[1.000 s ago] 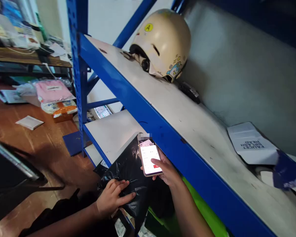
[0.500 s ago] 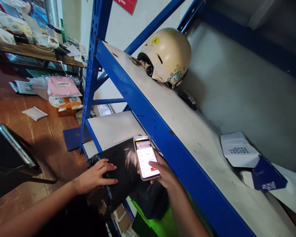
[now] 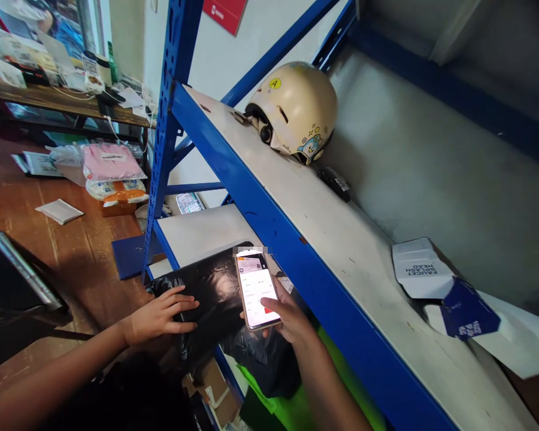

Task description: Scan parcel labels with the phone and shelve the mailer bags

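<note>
My right hand (image 3: pixel 291 320) grips a smartphone (image 3: pixel 255 289) with a lit screen, my thumb resting on the display. It hovers just in front of the blue shelf edge. My left hand (image 3: pixel 159 314) lies flat, fingers spread, on a black plastic parcel bag (image 3: pixel 211 293) that rests on the lower white shelf board (image 3: pixel 197 230). More black bag (image 3: pixel 265 359) bulges below the phone, beside a green package (image 3: pixel 296 407).
A blue metal rack (image 3: pixel 269 221) holds a cream helmet (image 3: pixel 294 111), a small black device (image 3: pixel 335 179) and a white and blue carton (image 3: pixel 440 287) on its upper board. Pink and orange parcels (image 3: pixel 110 173) lie on the wooden floor. A dark chair (image 3: pixel 13 281) stands at left.
My left hand slid left and outward across the black bag, flattening it. The phone moved slightly left with my right hand. The view rose and shifted a little.
</note>
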Motion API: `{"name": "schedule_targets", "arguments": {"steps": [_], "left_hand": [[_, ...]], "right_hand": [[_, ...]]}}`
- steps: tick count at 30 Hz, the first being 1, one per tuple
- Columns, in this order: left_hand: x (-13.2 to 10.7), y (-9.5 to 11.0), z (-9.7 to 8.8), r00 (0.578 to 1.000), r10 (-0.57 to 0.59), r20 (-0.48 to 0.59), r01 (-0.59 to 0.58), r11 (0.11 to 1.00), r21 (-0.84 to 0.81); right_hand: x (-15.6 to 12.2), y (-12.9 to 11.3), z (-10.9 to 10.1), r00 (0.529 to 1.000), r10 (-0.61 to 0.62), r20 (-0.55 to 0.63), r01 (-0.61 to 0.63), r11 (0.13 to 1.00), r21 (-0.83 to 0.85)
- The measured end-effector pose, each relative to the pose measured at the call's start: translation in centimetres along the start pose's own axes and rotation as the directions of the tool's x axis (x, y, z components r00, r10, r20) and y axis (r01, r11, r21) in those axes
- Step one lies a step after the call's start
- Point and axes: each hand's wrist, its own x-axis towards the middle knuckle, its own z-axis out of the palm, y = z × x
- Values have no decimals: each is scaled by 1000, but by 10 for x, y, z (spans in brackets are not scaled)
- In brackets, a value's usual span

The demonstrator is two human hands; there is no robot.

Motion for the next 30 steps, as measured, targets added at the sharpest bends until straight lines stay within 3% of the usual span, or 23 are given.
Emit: {"name": "schedule_targets", "arguments": {"steps": [6, 8, 9, 10, 11, 12, 13, 14, 15, 16, 17, 19, 21, 24, 27, 30], "left_hand": [[1, 15, -16, 1000, -17, -17, 19, 991, 136], [-4, 32, -21, 990, -138, -24, 140, 987, 75], [-7, 41, -21, 969, -241, -57, 242, 970, 10], [-10, 51, -19, 918, -379, -120, 372, 925, -77], [-13, 59, -15, 819, -543, -185, 511, 838, -191], [-14, 67, -10, 661, -719, -217, 646, 691, -324], [-13, 72, -4, 468, -867, -174, 736, 491, -466], [-9, 76, 2, 278, -959, -63, 764, 260, -591], [-3, 78, 7, 124, -988, 91, 734, 30, -679], [6, 80, 10, 30, -968, 250, 664, -168, -728], [16, 80, 11, -19, -924, 382, 585, -320, -745], [37, 79, 7, -52, -847, 528, 458, -490, -742], [52, 75, -2, -75, -808, 585, 395, -563, -726], [57, 55, -16, -103, -819, 564, 348, -561, -751], [46, 21, -33, -88, -844, 528, 286, -530, -799], [36, -10, -53, -113, -777, 619, 220, -628, -747]], "right_hand": [[14, 23, 0, 995, -70, 65, 66, 996, 60], [17, 34, 1, 994, -101, 38, 97, 991, 90], [18, 39, 1, 994, -111, 16, 109, 989, 105], [18, 43, 2, 993, -118, -5, 117, 986, 120], [17, 47, 3, 992, -125, -22, 127, 983, 136], [16, 50, 4, 991, -132, -35, 136, 979, 153], [15, 53, 4, 990, -137, -43, 142, 976, 168], [14, 55, 5, 989, -140, -49, 146, 972, 182], [14, 57, 5, 989, -140, -53, 148, 970, 193], [13, 59, 4, 988, -140, -59, 149, 968, 201], [13, 60, 4, 989, -137, -63, 147, 968, 205], [13, 63, 3, 989, -128, -71, 141, 968, 208], [12, 64, 2, 989, -127, -80, 141, 968, 208], [10, 67, 7, 986, -128, -105, 149, 963, 224], [6, 74, 20, 983, -142, -120, 171, 947, 273], [6, 84, 39, 979, -168, -113, 197, 919, 340]]}}
